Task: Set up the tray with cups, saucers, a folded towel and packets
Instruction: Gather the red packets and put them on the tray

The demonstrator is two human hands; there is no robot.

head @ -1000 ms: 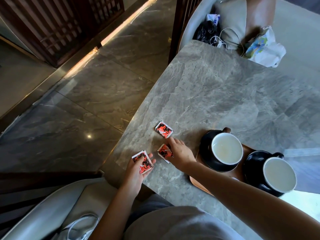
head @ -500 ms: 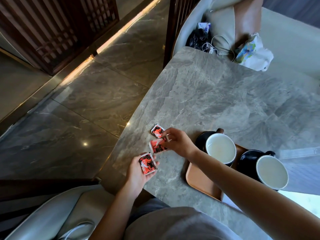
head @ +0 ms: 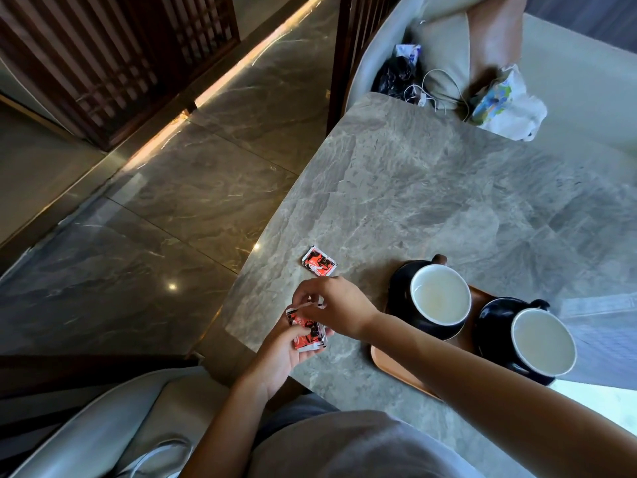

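Observation:
My left hand (head: 281, 353) holds a red, black and white packet (head: 309, 336) at the table's near left corner. My right hand (head: 336, 307) is right above it, pinching a second packet onto the first; the two packets overlap. A third packet (head: 319, 262) lies flat on the grey stone table (head: 431, 188), just beyond my hands. To the right, an orange-brown tray (head: 389, 365) carries two black cups with white insides (head: 439, 293) (head: 543, 341), each on a black saucer (head: 400, 284). No towel is in view.
The table's left edge drops to a polished stone floor (head: 155, 219). At the far end a padded seat holds a black bag (head: 394, 75), white cables (head: 434, 88) and a printed white bag (head: 506, 105). A grey chair (head: 103, 429) is at my lower left.
My right hand lifted the middle packet off the table and brought it back onto the packet in my left hand. The far packet stayed where it was.

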